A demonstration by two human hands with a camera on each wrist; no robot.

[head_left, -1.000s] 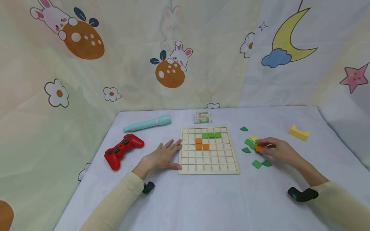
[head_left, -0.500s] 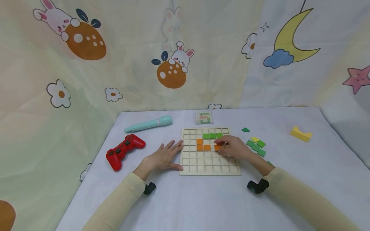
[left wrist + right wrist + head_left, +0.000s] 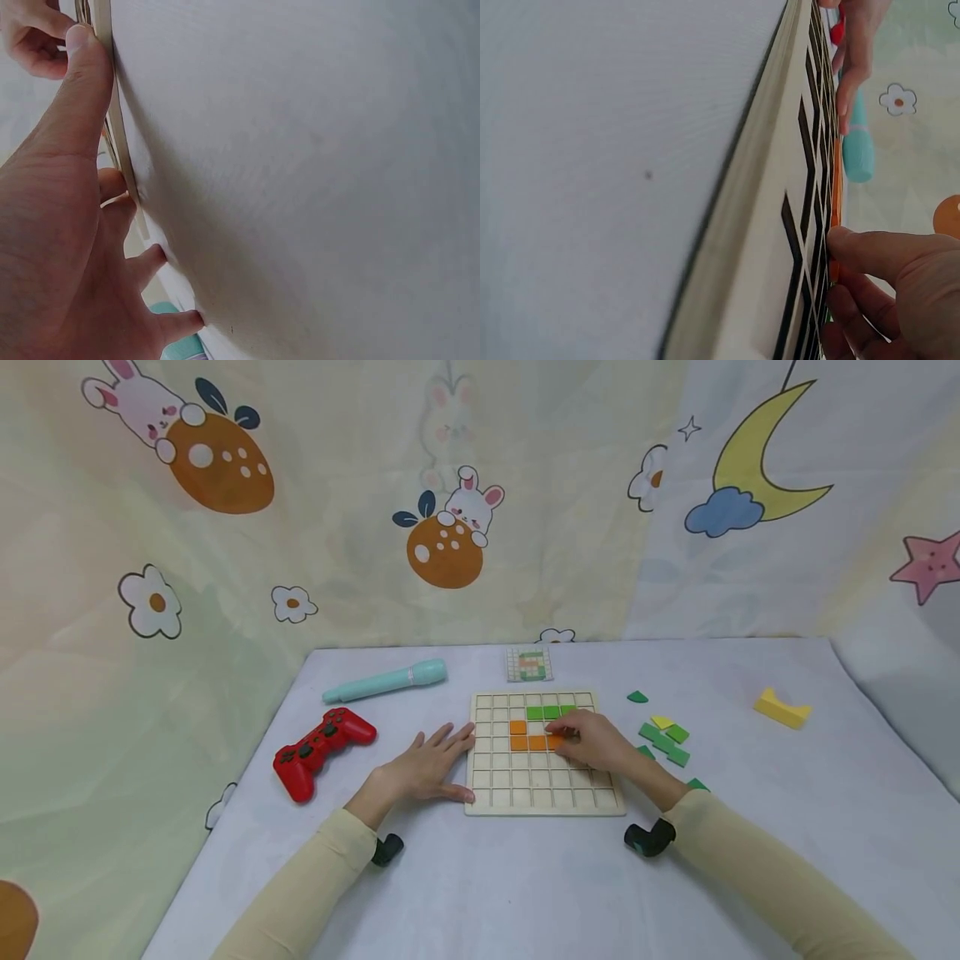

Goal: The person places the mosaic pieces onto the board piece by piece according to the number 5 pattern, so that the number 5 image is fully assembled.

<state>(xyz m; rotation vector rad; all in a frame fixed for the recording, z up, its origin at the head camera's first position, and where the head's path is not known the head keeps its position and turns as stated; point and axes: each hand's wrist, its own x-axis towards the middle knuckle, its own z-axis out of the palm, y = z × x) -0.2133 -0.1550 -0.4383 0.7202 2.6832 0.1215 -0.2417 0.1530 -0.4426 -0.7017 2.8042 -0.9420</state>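
A pale grid board (image 3: 540, 777) lies flat on the white-covered table. My left hand (image 3: 427, 770) rests along its left edge with fingers spread and the thumb touching the near corner. Over the middle of the board, my right hand (image 3: 596, 742) pinches an orange square tile (image 3: 554, 742) at the right end of an orange row. The right wrist view shows thumb (image 3: 862, 247) and fingertips at that tile, which they partly hide. Another orange tile (image 3: 518, 727) sits one row farther up, and a row of green tiles (image 3: 543, 712) lies above, its right end partly covered.
Loose green tiles (image 3: 663, 742) and a yellow piece (image 3: 662, 722) lie right of the board. A small pattern card (image 3: 529, 665) is behind it. Leftward are a red game controller (image 3: 322, 752) and a teal microphone (image 3: 386, 681). A yellow block (image 3: 782, 709) stands far right.
My right hand has carried an orange tile from the loose pile leftward onto the board, then slid it slightly left against the orange row. My left hand stays put.
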